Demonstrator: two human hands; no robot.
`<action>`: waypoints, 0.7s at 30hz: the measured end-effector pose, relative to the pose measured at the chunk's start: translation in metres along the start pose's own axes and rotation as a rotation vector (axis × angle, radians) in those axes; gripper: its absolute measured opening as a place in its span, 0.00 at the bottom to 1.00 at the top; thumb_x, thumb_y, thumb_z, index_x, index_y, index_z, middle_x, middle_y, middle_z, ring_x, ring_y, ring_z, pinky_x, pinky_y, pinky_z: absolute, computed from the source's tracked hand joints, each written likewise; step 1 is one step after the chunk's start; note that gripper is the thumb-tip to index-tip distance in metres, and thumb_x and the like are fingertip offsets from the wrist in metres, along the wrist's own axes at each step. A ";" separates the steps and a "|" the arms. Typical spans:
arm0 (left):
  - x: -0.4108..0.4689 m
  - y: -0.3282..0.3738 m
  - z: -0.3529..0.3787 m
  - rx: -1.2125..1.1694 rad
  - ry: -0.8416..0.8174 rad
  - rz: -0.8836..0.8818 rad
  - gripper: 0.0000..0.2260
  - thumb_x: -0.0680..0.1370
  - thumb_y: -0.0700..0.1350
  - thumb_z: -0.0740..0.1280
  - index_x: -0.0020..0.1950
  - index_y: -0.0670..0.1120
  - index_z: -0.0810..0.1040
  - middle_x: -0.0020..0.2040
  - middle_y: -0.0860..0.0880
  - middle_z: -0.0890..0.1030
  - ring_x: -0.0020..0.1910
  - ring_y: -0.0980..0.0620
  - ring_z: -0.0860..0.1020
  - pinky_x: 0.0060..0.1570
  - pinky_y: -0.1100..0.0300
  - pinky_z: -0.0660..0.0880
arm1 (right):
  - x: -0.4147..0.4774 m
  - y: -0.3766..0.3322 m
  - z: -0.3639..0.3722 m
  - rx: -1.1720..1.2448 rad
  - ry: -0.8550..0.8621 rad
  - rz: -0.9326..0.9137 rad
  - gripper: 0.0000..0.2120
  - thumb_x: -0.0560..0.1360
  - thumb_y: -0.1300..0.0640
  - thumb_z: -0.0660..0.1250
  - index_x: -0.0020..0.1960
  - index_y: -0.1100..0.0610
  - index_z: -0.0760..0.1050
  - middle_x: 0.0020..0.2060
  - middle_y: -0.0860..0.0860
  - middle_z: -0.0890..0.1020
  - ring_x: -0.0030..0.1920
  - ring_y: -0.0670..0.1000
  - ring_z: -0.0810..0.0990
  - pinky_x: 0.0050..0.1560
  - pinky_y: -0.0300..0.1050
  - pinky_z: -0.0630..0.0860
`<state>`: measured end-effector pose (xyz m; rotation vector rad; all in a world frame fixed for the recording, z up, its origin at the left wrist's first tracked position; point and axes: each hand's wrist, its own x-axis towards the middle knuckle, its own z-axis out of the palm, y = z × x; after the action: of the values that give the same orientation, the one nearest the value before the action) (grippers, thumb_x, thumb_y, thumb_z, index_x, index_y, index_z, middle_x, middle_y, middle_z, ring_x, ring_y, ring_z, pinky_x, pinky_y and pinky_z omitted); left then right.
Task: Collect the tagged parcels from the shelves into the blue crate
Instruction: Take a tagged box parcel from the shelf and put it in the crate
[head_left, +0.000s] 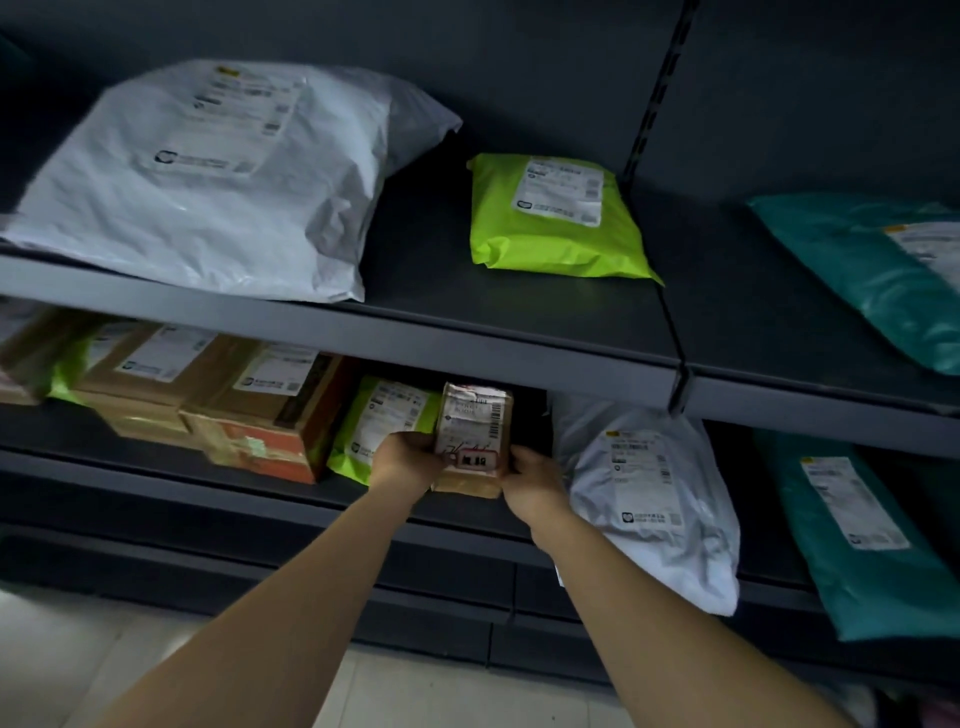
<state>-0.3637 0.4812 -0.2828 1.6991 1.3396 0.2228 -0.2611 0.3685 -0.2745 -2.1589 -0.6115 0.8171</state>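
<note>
On the lower shelf (130, 462), near its front edge, you hold a small cardboard parcel (470, 431) between both hands. Your left hand (408, 457) grips its left side and your right hand (535, 483) grips its right side, with the fingers curled around the near end of the box. The parcel is tilted, with its labelled face turned up towards you. It carries a white shipping label with a barcode, and below that a red-edged tag (475, 461) sits between your two hands. I cannot tell whether the bottom of the parcel touches the shelf.

Just left of the parcel a lime-green mailer (374, 421) leans, and further left stands a row of brown cardboard boxes (249, 405), each with a white label. Just right of your right hand a white plastic mailer (649, 493) hangs over the shelf edge, and beyond it lies a teal mailer (857, 545).

On the upper shelf (441, 270) rest a big white mailer (208, 176) at the left, a second lime-green mailer (550, 218) in the middle and another teal mailer (883, 270) at the right, all well apart from each other. Pale floor tiles (78, 649) show below your forearms.
</note>
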 end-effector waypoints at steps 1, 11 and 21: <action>-0.005 -0.001 0.000 -0.032 0.008 0.009 0.12 0.74 0.43 0.71 0.57 0.48 0.83 0.51 0.49 0.85 0.48 0.49 0.82 0.47 0.61 0.77 | -0.004 0.002 -0.001 0.024 0.005 -0.002 0.13 0.77 0.60 0.64 0.60 0.54 0.78 0.54 0.52 0.83 0.54 0.53 0.81 0.57 0.50 0.78; -0.089 -0.001 0.007 -0.312 0.080 0.096 0.12 0.74 0.36 0.70 0.56 0.45 0.83 0.46 0.50 0.85 0.47 0.49 0.83 0.53 0.50 0.80 | -0.067 0.022 -0.032 0.113 0.059 -0.121 0.20 0.77 0.61 0.65 0.69 0.53 0.73 0.63 0.50 0.79 0.64 0.52 0.76 0.63 0.44 0.73; -0.211 -0.004 0.029 -0.348 0.128 0.146 0.13 0.75 0.38 0.70 0.59 0.46 0.82 0.48 0.52 0.84 0.50 0.51 0.81 0.55 0.50 0.79 | -0.164 0.061 -0.081 0.066 0.037 -0.252 0.20 0.78 0.61 0.63 0.69 0.49 0.72 0.64 0.46 0.76 0.62 0.50 0.75 0.62 0.45 0.73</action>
<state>-0.4296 0.2886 -0.2212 1.5054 1.1876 0.6219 -0.3050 0.1887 -0.2200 -1.9829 -0.8061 0.6504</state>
